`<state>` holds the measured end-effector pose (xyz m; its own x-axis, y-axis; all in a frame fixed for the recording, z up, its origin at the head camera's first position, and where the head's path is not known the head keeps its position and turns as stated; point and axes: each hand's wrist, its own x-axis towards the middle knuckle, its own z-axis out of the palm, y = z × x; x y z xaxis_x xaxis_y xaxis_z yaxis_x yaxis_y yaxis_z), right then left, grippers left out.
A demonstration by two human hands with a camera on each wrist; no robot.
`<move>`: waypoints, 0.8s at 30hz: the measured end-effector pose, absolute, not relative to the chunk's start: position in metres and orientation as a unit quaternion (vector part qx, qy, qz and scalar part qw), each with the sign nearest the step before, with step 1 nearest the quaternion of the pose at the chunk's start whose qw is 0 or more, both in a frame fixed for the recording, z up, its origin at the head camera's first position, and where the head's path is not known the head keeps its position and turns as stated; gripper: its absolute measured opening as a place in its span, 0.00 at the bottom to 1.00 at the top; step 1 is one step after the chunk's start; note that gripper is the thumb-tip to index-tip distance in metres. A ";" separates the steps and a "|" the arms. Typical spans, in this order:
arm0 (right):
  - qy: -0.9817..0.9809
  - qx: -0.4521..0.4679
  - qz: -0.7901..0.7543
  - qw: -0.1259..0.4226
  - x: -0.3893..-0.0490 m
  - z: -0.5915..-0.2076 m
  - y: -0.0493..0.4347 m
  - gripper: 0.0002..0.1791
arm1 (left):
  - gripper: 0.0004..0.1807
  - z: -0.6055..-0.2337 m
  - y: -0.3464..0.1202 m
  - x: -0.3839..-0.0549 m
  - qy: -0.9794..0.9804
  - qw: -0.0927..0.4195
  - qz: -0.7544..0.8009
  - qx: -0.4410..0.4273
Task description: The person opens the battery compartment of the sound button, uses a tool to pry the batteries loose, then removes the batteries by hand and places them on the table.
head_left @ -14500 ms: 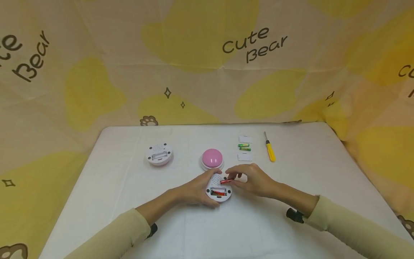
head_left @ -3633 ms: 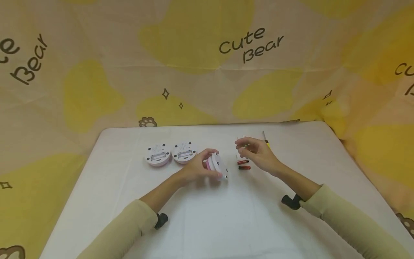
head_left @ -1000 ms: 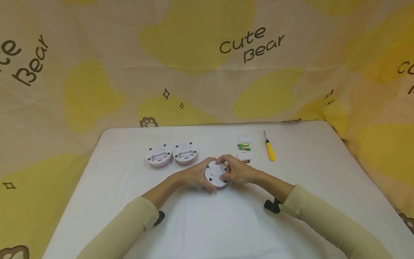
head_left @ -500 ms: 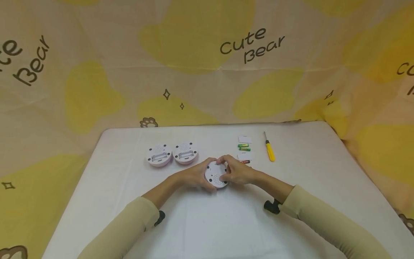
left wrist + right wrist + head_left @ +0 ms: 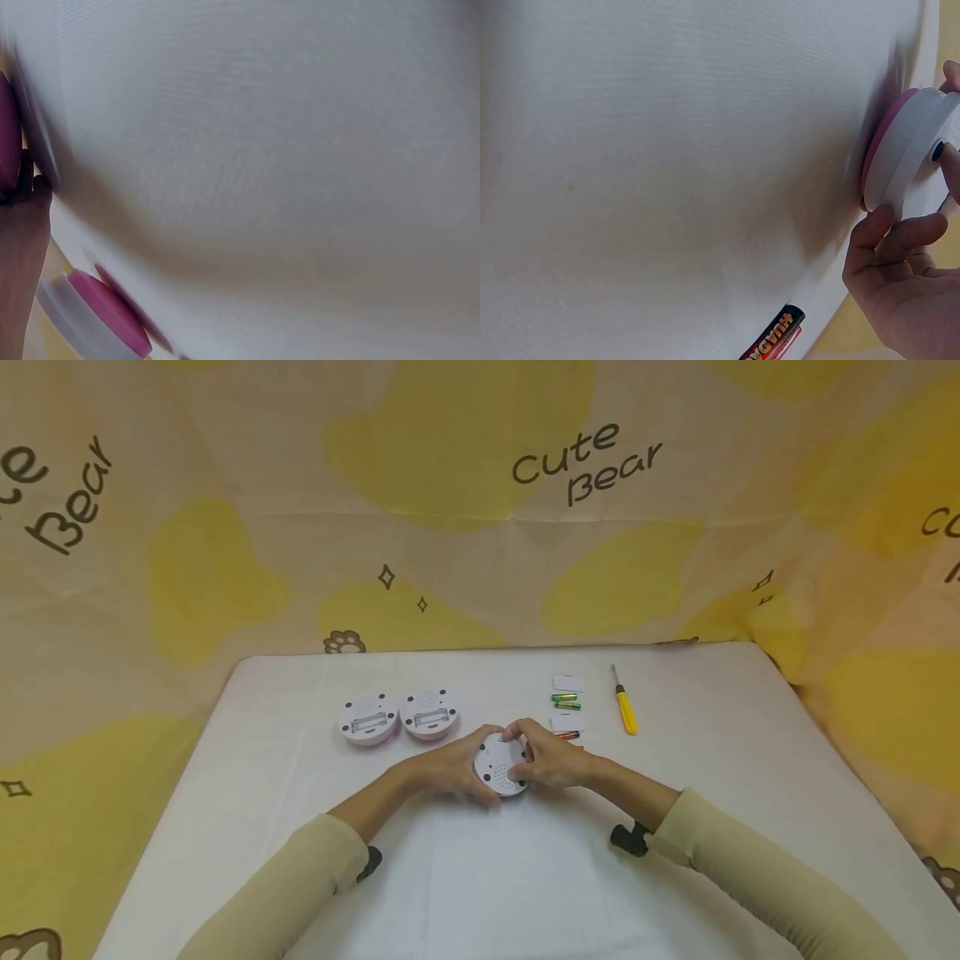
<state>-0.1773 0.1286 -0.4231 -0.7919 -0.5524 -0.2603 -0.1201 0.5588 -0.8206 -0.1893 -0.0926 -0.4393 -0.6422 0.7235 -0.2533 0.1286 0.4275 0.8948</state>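
A round push button [image 5: 498, 758], white-based with a pink dome, lies bottom up between both hands at mid-table. My left hand [image 5: 448, 767] grips its left side, fingers and thumb spread along the rim. From the right, my right hand [image 5: 551, 756] holds it, with a finger bent at the far edge and the thumb pressed on the base by the speaker holes. The right wrist view shows that thumb beside a black foot [image 5: 937, 150]. Part of the base's far right is hidden under the right hand. In the left wrist view only the pink dome [image 5: 9, 135] shows.
Two more upside-down buttons [image 5: 369, 720] [image 5: 430, 714] stand back left, their battery slots bare. Back right lie two white covers [image 5: 567, 683] [image 5: 567, 722], green batteries [image 5: 567, 705] and a yellow-handled screwdriver [image 5: 627, 710]. Red batteries [image 5: 776, 334] lie beside the right hand.
Earlier a button with red batteries was in hand; it now stands back left, slot bare, and the red batteries lie on the table. Another button is held, hands nearly still this last second.
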 end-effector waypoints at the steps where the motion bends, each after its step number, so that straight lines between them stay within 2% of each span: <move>1: 0.846 -0.199 -0.425 0.254 -0.177 -0.423 0.128 0.27 | 0.53 -0.439 -0.093 -0.189 0.781 0.323 0.459 0.274; 17: 0.846 -0.195 -0.427 0.254 -0.177 -0.423 0.127 0.27 | 0.53 -0.437 -0.094 -0.190 0.779 0.322 0.457 0.284; 24: 0.858 -0.205 -0.424 0.203 -0.172 -0.423 0.125 0.28 | 0.53 -0.440 -0.096 -0.191 0.786 0.321 0.454 0.271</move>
